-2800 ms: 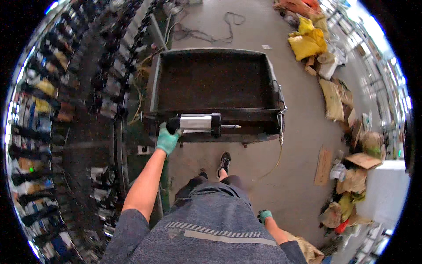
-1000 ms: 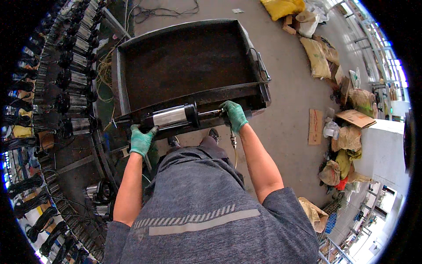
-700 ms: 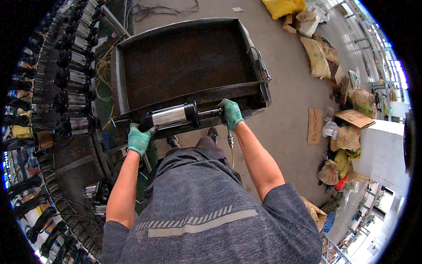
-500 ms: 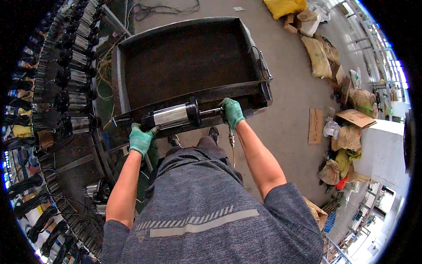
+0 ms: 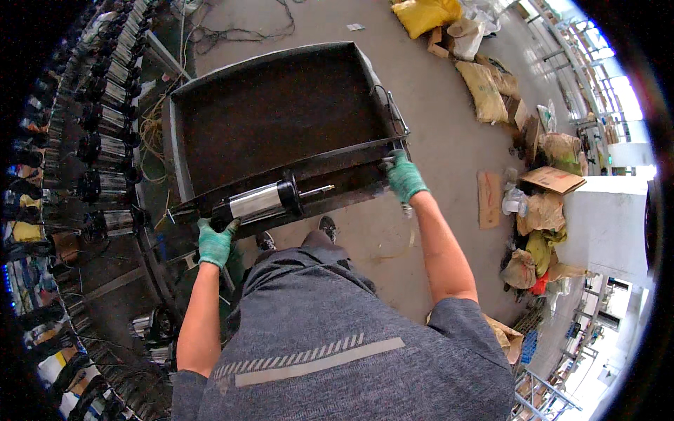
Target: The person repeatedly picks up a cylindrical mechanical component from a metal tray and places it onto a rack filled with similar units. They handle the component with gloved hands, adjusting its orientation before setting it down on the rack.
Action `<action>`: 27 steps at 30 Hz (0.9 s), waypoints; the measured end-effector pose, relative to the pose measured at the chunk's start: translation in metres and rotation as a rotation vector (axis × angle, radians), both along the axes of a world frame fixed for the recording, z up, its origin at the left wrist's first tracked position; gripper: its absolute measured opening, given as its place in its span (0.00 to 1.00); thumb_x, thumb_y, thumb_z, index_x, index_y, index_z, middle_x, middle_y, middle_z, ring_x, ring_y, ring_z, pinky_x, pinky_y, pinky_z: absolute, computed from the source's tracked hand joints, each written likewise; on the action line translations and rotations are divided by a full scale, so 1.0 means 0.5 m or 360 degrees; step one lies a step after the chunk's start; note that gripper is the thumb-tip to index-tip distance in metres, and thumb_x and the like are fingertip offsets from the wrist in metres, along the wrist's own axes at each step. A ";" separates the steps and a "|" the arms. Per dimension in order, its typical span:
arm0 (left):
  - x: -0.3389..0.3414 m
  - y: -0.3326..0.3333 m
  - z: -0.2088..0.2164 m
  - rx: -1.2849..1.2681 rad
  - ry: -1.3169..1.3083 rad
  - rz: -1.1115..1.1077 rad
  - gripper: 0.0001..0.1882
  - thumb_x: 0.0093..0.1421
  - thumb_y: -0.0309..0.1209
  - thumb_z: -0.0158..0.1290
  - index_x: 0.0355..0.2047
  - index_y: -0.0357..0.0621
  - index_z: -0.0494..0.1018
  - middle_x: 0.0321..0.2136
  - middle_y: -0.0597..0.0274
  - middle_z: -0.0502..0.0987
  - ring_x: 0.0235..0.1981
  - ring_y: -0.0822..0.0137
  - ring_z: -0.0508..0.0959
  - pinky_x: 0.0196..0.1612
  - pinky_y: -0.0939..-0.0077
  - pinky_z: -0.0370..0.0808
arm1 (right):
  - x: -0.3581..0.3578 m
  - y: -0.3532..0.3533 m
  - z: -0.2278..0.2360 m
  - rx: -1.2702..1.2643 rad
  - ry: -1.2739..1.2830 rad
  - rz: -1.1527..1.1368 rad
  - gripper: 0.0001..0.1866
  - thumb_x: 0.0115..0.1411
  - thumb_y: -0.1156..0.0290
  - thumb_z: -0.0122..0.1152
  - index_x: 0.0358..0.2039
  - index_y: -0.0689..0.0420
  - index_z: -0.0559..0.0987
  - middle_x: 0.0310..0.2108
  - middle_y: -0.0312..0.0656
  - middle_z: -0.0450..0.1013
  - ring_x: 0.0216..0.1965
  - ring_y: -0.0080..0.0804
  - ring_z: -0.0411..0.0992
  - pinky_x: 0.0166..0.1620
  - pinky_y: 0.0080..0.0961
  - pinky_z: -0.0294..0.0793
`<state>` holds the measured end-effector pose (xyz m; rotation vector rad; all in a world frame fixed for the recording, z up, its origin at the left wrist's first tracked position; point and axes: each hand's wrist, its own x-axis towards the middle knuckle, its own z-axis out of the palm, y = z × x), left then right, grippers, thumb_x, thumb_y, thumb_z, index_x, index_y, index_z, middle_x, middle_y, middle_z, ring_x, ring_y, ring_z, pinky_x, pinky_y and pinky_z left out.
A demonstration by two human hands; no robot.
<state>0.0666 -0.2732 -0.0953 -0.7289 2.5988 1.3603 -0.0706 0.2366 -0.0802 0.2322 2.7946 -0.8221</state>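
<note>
The silver motor (image 5: pixel 256 201) is lying on its side along the front ledge (image 5: pixel 347 201) of the dark metal bin (image 5: pixel 176 144), with its black cap facing right and its shaft (image 5: pixel 317 191) sticking out bare beyond it. Nothing is touching that shaft, so this motor is seemingly sitting between handlings: it is already placed on the ledge, while the tool end is standing clear of it. Whether anything on the shaft is finished or left to do is not showing. The left hand (image 5: pixel 215 244), in a green glove, is touching the motor's black left end from the near side; its thumb is spreading away from the forefinger, but the other fingers are hiding, so I cannot tell how firmly it is gripping. The right hand (image 5: pixel 407 178), gloved alike, is curling its fingers around a dark tool (image 5: pixel 387 164) near the bin's right front corner, well apart from the shaft; blur is softening the details there. A metal hose fitting (image 5: pixel 407 209) is hanging just below that hand. To the left, more motors (image 5: pixel 111 151) are lying in a row, apart from both hands.
</note>
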 end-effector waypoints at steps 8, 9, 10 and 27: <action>0.000 0.019 0.050 -0.0171 -0.0047 -0.0022 0.42 0.52 0.47 0.72 0.56 0.31 0.65 0.49 0.42 0.79 0.50 0.49 0.80 0.55 0.60 0.75 | -0.136 0.044 -0.022 0.0778 -0.0174 -0.0031 0.16 0.63 0.68 0.49 0.46 0.59 0.82 0.48 0.58 0.78 0.50 0.61 0.77 0.51 0.54 0.78; 0.011 0.002 0.018 -0.0188 0.0018 -0.0022 0.43 0.52 0.48 0.71 0.57 0.31 0.65 0.50 0.39 0.79 0.52 0.46 0.79 0.55 0.58 0.75 | -0.146 0.012 0.013 0.0738 -0.0209 -0.0025 0.17 0.64 0.67 0.49 0.48 0.58 0.81 0.48 0.59 0.78 0.50 0.60 0.77 0.51 0.53 0.78; 0.002 0.011 0.024 -0.0272 -0.0092 -0.0030 0.44 0.53 0.48 0.70 0.58 0.30 0.65 0.51 0.38 0.78 0.53 0.44 0.79 0.56 0.58 0.75 | -0.142 0.009 0.030 0.0772 -0.0183 -0.0003 0.18 0.64 0.66 0.49 0.48 0.58 0.81 0.48 0.57 0.79 0.50 0.59 0.78 0.51 0.53 0.78; -0.053 -0.349 -0.011 0.0004 -0.0146 0.0568 0.19 0.72 0.40 0.50 0.56 0.41 0.73 0.45 0.46 0.81 0.46 0.54 0.80 0.51 0.63 0.75 | 0.045 -0.514 0.134 -0.0443 0.0482 0.0468 0.14 0.67 0.60 0.59 0.44 0.58 0.80 0.42 0.52 0.78 0.44 0.53 0.77 0.48 0.44 0.76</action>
